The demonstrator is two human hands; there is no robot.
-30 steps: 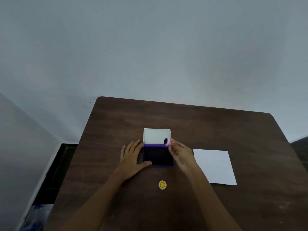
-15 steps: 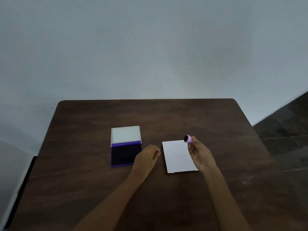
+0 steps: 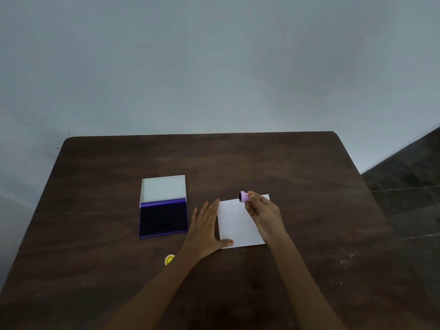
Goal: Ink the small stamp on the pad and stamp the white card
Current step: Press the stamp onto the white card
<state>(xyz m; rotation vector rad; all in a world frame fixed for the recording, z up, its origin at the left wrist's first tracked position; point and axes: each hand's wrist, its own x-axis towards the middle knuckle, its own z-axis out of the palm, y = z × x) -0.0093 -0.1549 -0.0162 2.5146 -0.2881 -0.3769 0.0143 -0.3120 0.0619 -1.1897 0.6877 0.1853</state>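
Head view shows the right hand (image 3: 264, 216) carrying the small lilac stamp (image 3: 244, 196) over the far edge of the white card (image 3: 238, 222), where a second ago it was held at the hinge of the open ink pad (image 3: 163, 219) and half a second ago just beside the card's far right corner. The left hand (image 3: 206, 231) has left the pad too and now lies flat at the card's left edge, fingers spread, thumb tip on the near left corner. That shift reads as inking finished and the pressing step about to begin, with the card pinned so it won't slide. The right grip is clamped on the stamp between thumb and fingertips, the stamp lying on its side with its dark face turned left, not yet down toward the paper. The card looks blank, so no print has been made. A small yellow disc (image 3: 169, 259), perhaps the stamp's cap, sits on the dark wooden surface (image 3: 309, 177) near the left wrist, well apart from the card. The face must be turned down before pressing.
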